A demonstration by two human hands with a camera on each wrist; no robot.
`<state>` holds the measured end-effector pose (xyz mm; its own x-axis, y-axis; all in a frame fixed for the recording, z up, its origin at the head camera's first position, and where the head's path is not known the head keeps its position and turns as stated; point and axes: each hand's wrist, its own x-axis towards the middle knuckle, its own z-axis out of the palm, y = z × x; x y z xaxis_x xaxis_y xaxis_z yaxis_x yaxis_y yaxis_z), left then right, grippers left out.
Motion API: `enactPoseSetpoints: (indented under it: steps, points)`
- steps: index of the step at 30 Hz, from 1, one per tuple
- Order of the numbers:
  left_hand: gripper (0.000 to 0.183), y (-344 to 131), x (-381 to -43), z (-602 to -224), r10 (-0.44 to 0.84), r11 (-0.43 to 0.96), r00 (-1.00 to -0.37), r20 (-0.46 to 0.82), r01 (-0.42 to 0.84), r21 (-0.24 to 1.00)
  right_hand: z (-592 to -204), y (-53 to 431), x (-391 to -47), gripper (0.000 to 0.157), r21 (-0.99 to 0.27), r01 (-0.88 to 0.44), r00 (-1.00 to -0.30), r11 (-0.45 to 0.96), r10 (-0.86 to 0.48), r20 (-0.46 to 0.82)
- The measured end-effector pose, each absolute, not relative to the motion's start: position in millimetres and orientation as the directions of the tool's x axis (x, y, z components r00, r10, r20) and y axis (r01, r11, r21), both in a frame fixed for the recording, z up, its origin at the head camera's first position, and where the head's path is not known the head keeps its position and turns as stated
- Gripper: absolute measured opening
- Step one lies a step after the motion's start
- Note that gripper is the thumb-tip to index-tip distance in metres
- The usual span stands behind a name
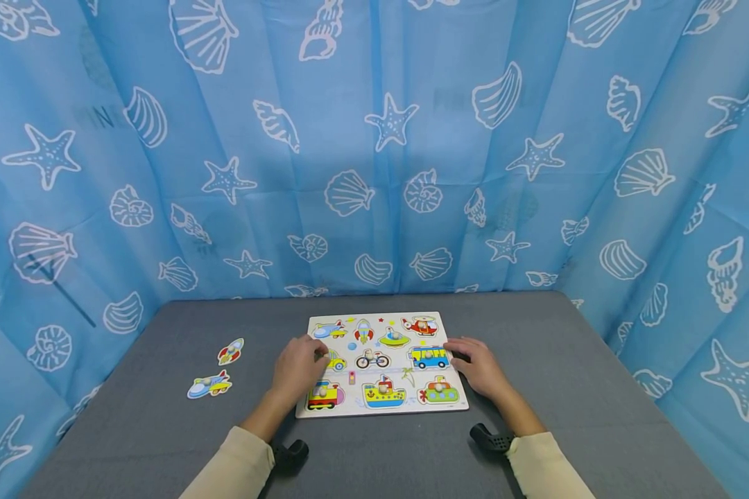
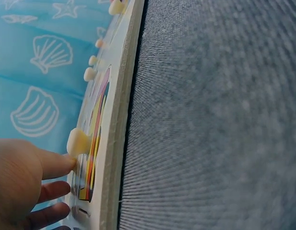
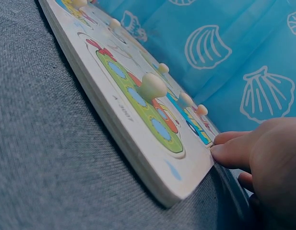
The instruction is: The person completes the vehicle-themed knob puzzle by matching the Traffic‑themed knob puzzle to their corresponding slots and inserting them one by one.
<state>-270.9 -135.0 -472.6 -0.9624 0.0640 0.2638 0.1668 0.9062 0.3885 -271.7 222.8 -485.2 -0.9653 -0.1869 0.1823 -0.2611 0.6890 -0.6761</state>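
Observation:
A knobbed vehicle puzzle board [image 1: 357, 380] lies flat on the grey table, with pictures such as a train [image 1: 324, 395], a ship [image 1: 383, 393], a submarine [image 1: 439, 391] and a bus [image 1: 429, 357]. My left hand [image 1: 299, 362] is at the board's left edge, fingertips by the yellow car [image 1: 336, 360]; the left wrist view shows its thumb close to a wooden knob [image 2: 78, 142]. At the opposite edge, beside the bus, my right hand [image 1: 477, 365] touches the board with thumb and forefinger fairly straight, as the right wrist view shows. Neither hand holds a loose piece.
Left of the board, two loose pieces lie on the table [image 1: 131, 416]: a rocket [image 1: 230, 351] and an airplane [image 1: 209, 384]. A blue curtain [image 1: 387, 229] with white shells and starfish hangs behind and along both sides. Black straps with devices sit on both wrists.

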Motion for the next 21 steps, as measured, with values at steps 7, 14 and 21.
enactPoseSetpoints:
  steps: [7,14,21]
  points:
    - [0.016,-133.1,-270.6,-473.3,0.049,0.907,-0.963,0.265,0.154,0.392,-485.7,222.3,-272.3,0.034,-0.676,-0.255,-0.967,0.691,-0.182,0.179]
    - [0.018,-135.2,-270.5,-476.2,0.031,0.892,-0.960,0.279,0.153,0.425,-485.5,222.0,-272.3,0.034,-0.672,-0.259,-0.966,0.694,-0.181,0.185]
    - [0.018,-144.5,-268.5,-475.6,0.023,0.879,-0.954,0.300,0.162,0.448,-484.4,221.4,-271.1,0.033,-0.675,-0.249,-0.969,0.695,-0.180,0.172]
